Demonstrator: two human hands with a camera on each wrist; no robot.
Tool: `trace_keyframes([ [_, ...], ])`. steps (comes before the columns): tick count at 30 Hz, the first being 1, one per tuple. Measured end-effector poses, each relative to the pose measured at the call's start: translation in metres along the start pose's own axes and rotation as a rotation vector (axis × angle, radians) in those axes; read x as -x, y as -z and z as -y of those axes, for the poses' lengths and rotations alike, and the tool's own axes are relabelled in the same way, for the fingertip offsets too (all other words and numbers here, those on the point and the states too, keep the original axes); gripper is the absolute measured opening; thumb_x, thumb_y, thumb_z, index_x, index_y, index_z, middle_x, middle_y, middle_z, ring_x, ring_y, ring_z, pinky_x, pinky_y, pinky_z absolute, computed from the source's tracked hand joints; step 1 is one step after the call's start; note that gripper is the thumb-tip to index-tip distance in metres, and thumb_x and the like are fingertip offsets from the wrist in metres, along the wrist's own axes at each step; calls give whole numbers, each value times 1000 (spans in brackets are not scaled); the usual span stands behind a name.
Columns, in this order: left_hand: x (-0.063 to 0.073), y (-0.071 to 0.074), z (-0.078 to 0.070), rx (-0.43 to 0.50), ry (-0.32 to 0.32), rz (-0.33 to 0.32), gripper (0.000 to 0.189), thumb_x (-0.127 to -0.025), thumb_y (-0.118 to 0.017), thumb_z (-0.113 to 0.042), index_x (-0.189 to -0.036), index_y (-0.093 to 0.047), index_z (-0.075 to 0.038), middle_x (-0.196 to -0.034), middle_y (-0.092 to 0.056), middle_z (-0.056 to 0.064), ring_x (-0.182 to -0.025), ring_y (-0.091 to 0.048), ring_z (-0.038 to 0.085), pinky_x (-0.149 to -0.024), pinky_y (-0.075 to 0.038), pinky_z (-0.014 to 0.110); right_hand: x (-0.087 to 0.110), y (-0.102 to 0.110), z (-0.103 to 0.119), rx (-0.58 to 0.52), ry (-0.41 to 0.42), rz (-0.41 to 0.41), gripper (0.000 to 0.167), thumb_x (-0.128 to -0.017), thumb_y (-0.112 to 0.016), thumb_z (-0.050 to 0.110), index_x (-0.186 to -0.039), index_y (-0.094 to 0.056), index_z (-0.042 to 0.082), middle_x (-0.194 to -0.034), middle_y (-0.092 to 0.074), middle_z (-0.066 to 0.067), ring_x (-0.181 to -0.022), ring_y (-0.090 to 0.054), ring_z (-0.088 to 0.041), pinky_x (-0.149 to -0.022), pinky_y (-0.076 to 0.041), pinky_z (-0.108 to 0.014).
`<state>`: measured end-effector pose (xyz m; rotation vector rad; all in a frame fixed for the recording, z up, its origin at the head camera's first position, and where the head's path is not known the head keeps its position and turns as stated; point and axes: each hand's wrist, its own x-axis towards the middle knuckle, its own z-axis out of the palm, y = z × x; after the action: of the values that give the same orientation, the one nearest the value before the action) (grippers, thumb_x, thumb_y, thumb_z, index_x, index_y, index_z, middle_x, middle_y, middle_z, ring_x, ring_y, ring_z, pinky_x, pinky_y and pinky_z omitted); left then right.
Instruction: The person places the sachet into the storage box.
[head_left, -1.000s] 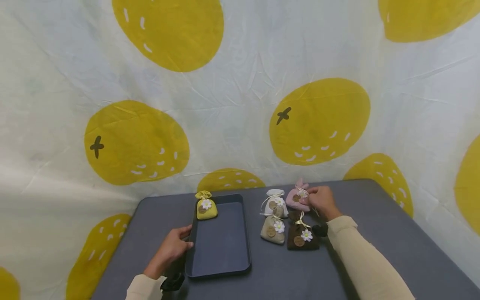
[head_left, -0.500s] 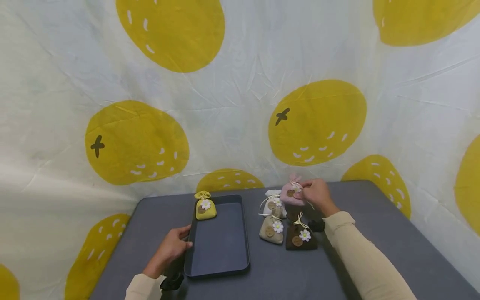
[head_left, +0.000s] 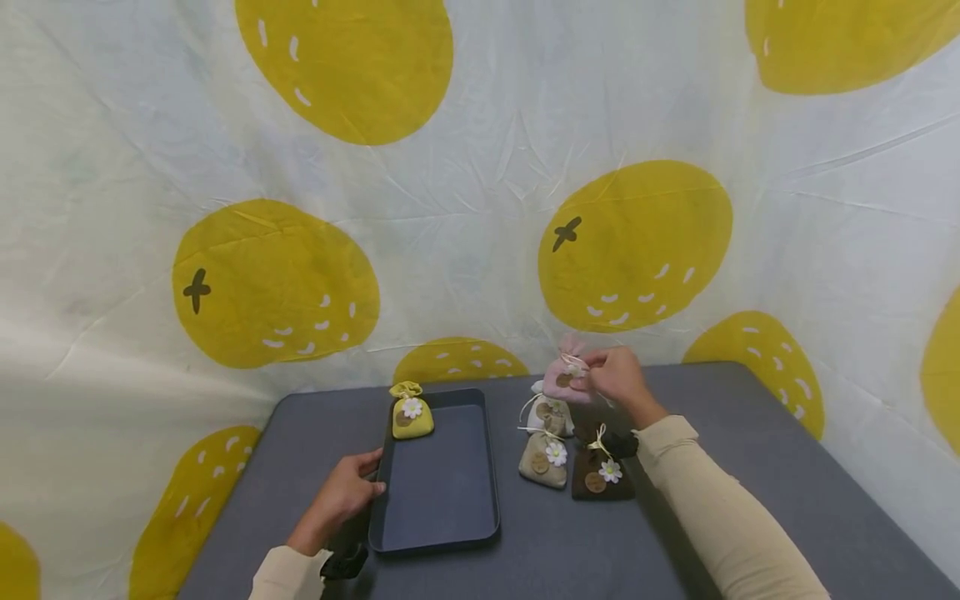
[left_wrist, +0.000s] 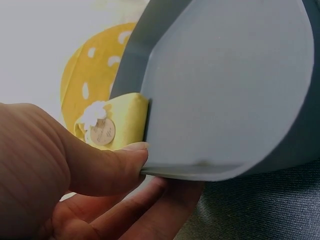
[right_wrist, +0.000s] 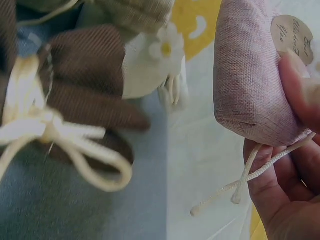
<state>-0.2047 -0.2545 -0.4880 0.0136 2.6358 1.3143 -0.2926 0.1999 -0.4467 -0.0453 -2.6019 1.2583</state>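
Observation:
My right hand [head_left: 619, 379] pinches a small pink drawstring pouch [head_left: 564, 381] by its side, thumb on the front near a round brown tag. In the head view the pouch overlaps the top of a white pouch [head_left: 538, 414]. The right wrist view shows the pink pouch [right_wrist: 250, 75] with its cord ends dangling under the fingers. My left hand [head_left: 347, 490] grips the left rim of a dark grey tray [head_left: 495, 492], thumb over the edge and fingers beneath, as the left wrist view shows. A yellow pouch [head_left: 412, 421] with a white flower lies in the tray's far left corner.
A beige pouch [head_left: 543, 462] lies in front of the white one, with a dark brown pouch [head_left: 603, 475] to its right, below my right wrist. All rest on a dark grey table [head_left: 540, 550]. A white curtain [head_left: 465, 275] with yellow fruit prints hangs behind the table.
My right hand has lifted the pink pouch from beside the white one and carried it left, over the white pouch. My left hand and the tray have stayed put.

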Motion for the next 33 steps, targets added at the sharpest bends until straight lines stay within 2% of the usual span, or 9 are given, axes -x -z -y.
trace_keyframes([
  [6, -1, -1, 1, -5, -9, -2, 66, -89, -68, 11, -151, -47, 10, -145, -58, 32, -143, -48, 48, -95, -57, 50, -1, -6, 11, -53, 1, 13, 32, -71, -83, 2, -101, -80, -7, -89, -81, -18, -66, -64, -4, -62, -51, -22],
  [15, 1, -1, 1, -2, -15, -5, 66, -88, -69, 11, -150, -48, 10, -144, -58, 33, -143, -48, 49, -95, -58, 50, -1, -19, 29, -87, 23, 40, 34, -70, -91, 8, -100, -81, -6, -90, -81, -19, -70, -67, -8, -62, -51, -22],
  [33, 3, 0, -2, -7, 13, -4, 66, -89, -69, 9, -151, -47, 8, -147, -57, 32, -143, -47, 50, -96, -57, 51, -3, -45, 58, -110, 86, 93, 29, -69, -92, 5, -94, -82, -4, -88, -81, -19, -72, -70, -15, -60, -51, -26],
])
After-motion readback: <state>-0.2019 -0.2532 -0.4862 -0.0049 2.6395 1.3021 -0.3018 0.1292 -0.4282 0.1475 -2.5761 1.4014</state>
